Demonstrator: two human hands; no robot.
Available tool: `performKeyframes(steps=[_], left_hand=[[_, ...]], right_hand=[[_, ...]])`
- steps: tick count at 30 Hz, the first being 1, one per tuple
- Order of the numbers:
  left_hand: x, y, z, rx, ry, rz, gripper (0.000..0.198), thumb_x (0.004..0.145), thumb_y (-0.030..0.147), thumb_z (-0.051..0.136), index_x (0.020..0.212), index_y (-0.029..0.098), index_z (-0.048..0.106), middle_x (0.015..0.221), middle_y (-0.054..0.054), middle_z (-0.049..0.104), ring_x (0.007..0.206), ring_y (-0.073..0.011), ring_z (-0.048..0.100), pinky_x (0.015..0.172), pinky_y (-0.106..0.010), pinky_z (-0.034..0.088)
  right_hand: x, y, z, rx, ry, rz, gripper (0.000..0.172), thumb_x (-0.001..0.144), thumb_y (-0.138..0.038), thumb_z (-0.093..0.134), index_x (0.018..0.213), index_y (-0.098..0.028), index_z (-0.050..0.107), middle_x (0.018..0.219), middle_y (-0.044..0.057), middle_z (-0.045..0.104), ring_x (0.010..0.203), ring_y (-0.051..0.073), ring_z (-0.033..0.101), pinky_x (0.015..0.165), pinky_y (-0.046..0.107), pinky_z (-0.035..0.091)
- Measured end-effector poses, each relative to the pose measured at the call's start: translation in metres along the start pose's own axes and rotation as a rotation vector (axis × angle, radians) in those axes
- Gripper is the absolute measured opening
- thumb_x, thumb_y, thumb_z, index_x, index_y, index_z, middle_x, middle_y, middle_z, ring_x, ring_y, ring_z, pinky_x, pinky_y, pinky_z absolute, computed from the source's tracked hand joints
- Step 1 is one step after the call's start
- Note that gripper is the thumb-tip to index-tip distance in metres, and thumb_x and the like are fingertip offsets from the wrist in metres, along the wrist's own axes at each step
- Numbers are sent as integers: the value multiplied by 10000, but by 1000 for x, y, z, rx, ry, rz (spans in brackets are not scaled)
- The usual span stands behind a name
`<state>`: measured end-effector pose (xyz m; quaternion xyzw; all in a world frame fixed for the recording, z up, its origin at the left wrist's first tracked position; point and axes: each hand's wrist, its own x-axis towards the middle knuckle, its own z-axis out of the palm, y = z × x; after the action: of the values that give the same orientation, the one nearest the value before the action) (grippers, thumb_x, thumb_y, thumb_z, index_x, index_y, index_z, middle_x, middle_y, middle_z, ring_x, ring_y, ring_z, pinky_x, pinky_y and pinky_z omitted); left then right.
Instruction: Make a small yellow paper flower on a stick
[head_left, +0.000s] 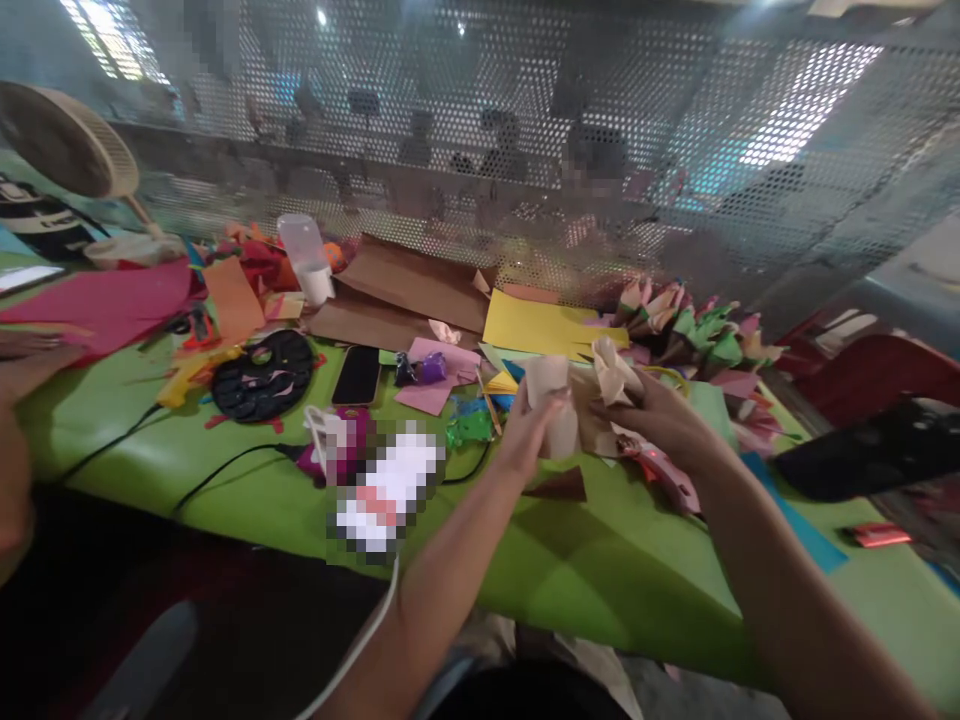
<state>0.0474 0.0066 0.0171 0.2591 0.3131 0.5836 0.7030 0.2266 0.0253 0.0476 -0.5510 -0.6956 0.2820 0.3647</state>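
My left hand (534,432) is closed round a cream-coloured piece of paper (546,378) that looks curled or rolled. In my right hand (667,412), pinched in the fingers, is a crumpled cream paper flower (613,372). Some brown paper (592,415) lies between the two hands; whether either hand touches it I cannot tell. Just below my right hand, a pink glue gun (667,472) rests on the green table (600,560). A dark brown paper scrap (562,486) lies in front of my left hand.
Finished paper flowers (697,325) are heaped at the back right. Yellow paper (536,322) and brown sheets (412,285) lie behind. Leftward are a phone (356,376), a lit phone (390,490) on a white cable, a black round tray (264,378), a yellow glue gun (196,376) and a fan (67,140).
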Motion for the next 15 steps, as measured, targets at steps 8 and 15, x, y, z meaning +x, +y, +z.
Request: performKeyframes(steps=[8,15], left_hand=[[5,1,-2,-92,-6,-85,612,512,450,901,1029,227,661,873,-25,728,831,-222,702,731,-322,574],[11,-4,-5,-52,61,-81,511,559,281,921,992,224,656,920,-37,738,859,-207,707,821,-352,596]], right_hand=[[3,-1,7,370,173,186,342,533,-405,847,670,-212,599,555,-42,552,478,105,443,454,245,328],[7,-8,-14,691,473,16,202,515,-239,767,640,-252,608,604,-37,616,550,129,573,560,262,510]])
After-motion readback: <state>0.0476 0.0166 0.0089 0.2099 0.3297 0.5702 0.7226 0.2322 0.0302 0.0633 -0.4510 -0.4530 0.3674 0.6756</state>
